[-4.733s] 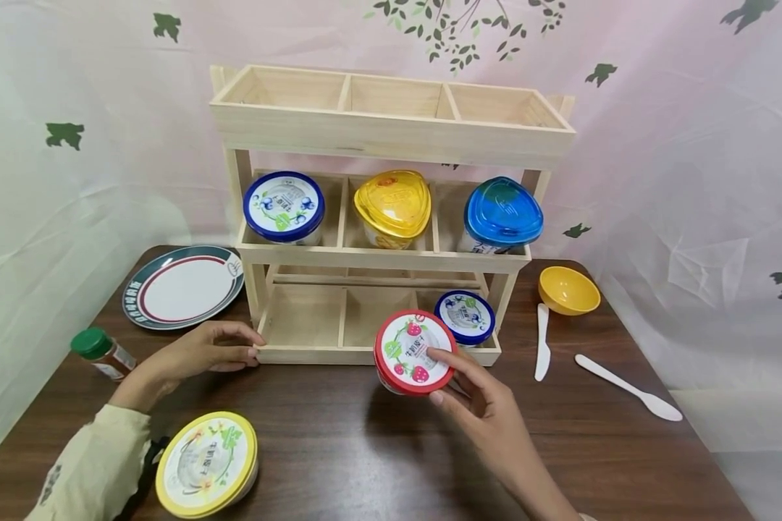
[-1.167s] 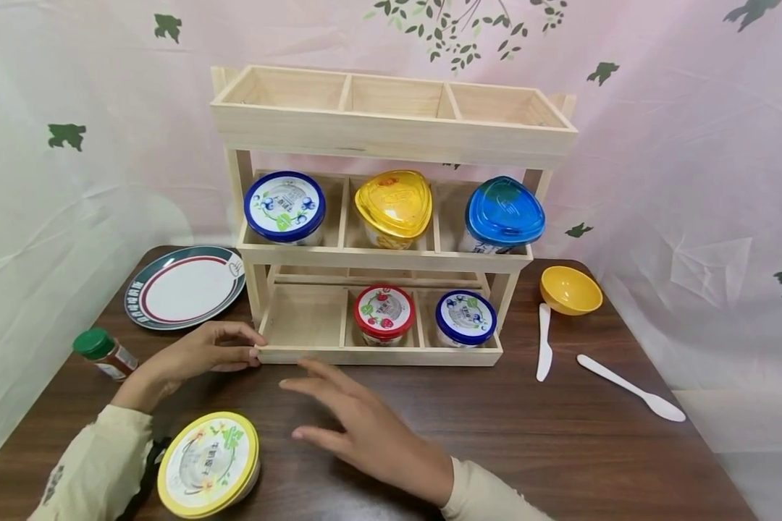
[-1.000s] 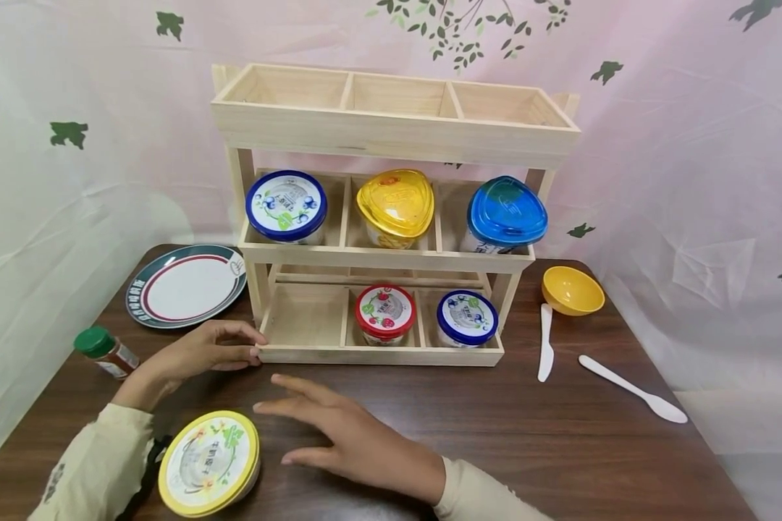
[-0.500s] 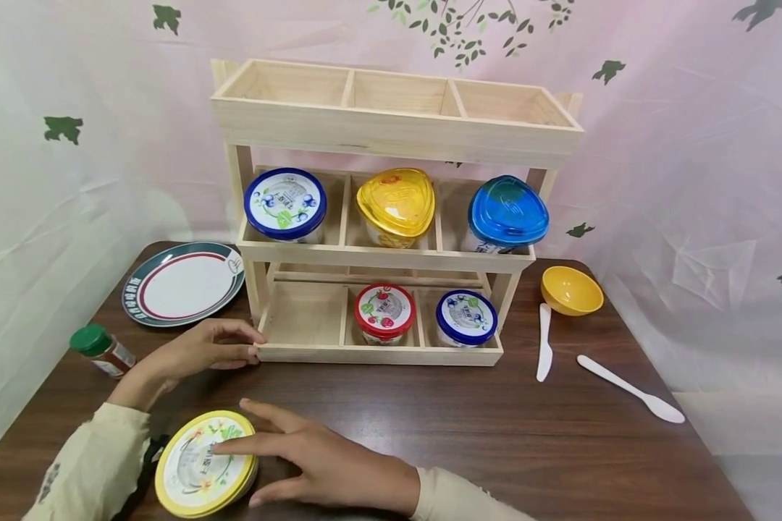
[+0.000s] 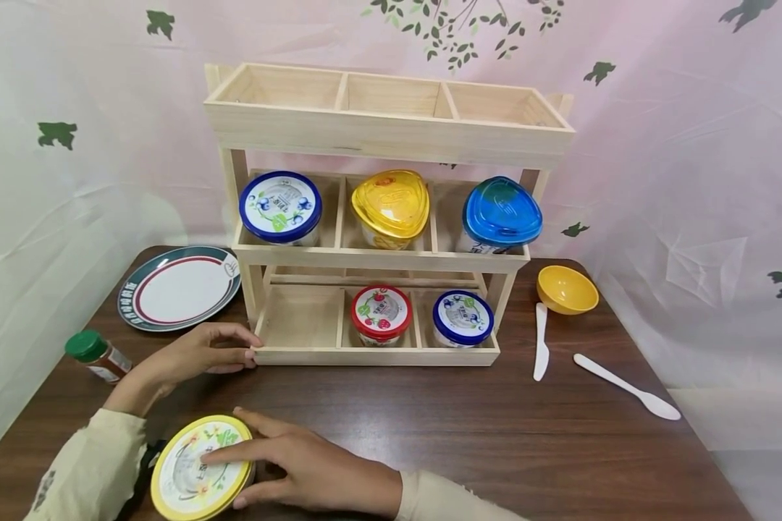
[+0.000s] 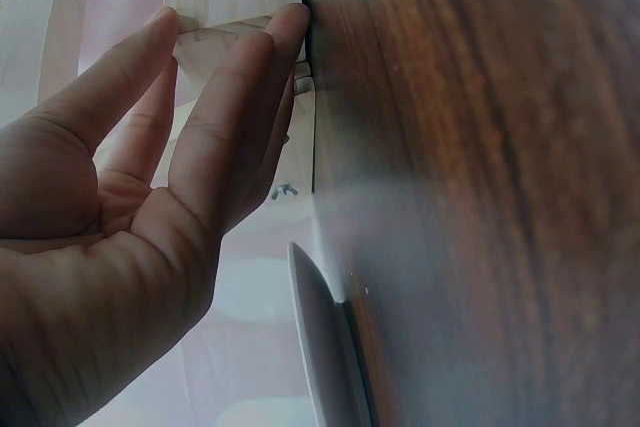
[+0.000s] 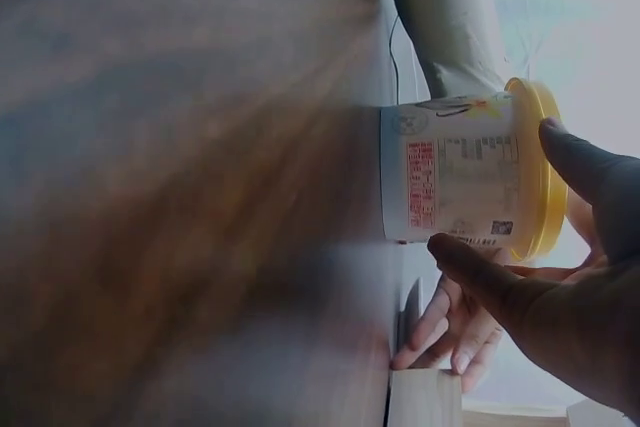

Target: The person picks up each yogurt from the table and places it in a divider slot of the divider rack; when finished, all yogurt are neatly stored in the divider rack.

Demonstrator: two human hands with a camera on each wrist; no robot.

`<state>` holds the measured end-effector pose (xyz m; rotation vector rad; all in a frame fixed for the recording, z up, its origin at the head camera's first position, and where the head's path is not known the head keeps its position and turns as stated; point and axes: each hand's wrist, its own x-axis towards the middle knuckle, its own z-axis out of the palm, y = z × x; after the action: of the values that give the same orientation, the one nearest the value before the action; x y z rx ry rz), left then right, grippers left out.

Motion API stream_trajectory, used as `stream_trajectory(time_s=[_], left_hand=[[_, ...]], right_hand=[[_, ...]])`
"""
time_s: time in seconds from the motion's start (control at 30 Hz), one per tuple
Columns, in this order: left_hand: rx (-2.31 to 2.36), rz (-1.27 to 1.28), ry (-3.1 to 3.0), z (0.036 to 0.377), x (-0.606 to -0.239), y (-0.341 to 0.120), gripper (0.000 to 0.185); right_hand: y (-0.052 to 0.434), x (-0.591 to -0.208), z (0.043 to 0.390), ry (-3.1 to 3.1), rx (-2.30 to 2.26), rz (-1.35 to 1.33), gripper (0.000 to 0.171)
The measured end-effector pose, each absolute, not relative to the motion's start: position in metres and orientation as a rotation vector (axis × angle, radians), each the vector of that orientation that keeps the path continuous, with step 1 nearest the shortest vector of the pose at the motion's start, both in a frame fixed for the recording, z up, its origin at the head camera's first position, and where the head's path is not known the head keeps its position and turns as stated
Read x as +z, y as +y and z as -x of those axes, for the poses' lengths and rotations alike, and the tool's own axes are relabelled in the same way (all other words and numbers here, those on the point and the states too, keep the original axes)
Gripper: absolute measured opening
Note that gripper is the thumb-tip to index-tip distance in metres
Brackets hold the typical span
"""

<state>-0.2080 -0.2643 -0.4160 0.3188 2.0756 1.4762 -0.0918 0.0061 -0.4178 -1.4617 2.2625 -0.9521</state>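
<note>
A round paper tub with a yellow lid (image 5: 182, 452) stands on the table at front left. My right hand (image 5: 313, 463) has come to it from the right, its index finger over the lid and thumb at the near side. The right wrist view shows the tub's printed white side (image 7: 460, 172) between fingers, its base at the table. My left hand (image 5: 198, 358) holds the lower left corner of the wooden rack (image 5: 365, 356), with fingertips on either side of the wood (image 6: 225, 32). A red-lidded tub (image 5: 381, 312) and a small blue-lidded tub (image 5: 463, 317) sit in the bottom tier's middle and right compartments.
The middle tier carries a blue-lidded tub (image 5: 280, 206), a yellow-domed tub (image 5: 391, 206) and a blue-domed tub (image 5: 503, 213). At left are a plate (image 5: 182, 289) and a green-capped jar (image 5: 94, 351). A yellow bowl (image 5: 565, 289), white knife (image 5: 541, 347) and white spoon (image 5: 625, 383) lie right.
My right hand set the red-lidded tub into the bottom tier's middle compartment, let go, moved left and came round the yellow-lidded tub. My left hand has stayed on the rack's corner.
</note>
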Motion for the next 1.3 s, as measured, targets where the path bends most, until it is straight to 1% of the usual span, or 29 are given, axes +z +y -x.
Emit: stream_trajectory(time_s=[0.2,0.63,1.1,1.3], left_hand=[[1.484,-0.337,2.071,0.208,-0.416,-0.265,0.029],[1.483,-0.296,2.088,0.208,-0.418,-0.264,0.027],[1.456,-0.303,2.102,0.208,-0.417,-0.263,0.028],[1.444,-0.275,2.104,0.208,-0.415,-0.264,0.028]], right_hand=[[0.002,-0.42,0.092,2.262,-0.981,1.545,0.058],[0.006,-0.422,0.09,2.185,-1.065,1.445,0.053],[0.059,-0.419,0.087,2.25,-1.241,1.302,0.054],[0.081,-0.415,0.085,2.242,-1.317,1.148,0.052]])
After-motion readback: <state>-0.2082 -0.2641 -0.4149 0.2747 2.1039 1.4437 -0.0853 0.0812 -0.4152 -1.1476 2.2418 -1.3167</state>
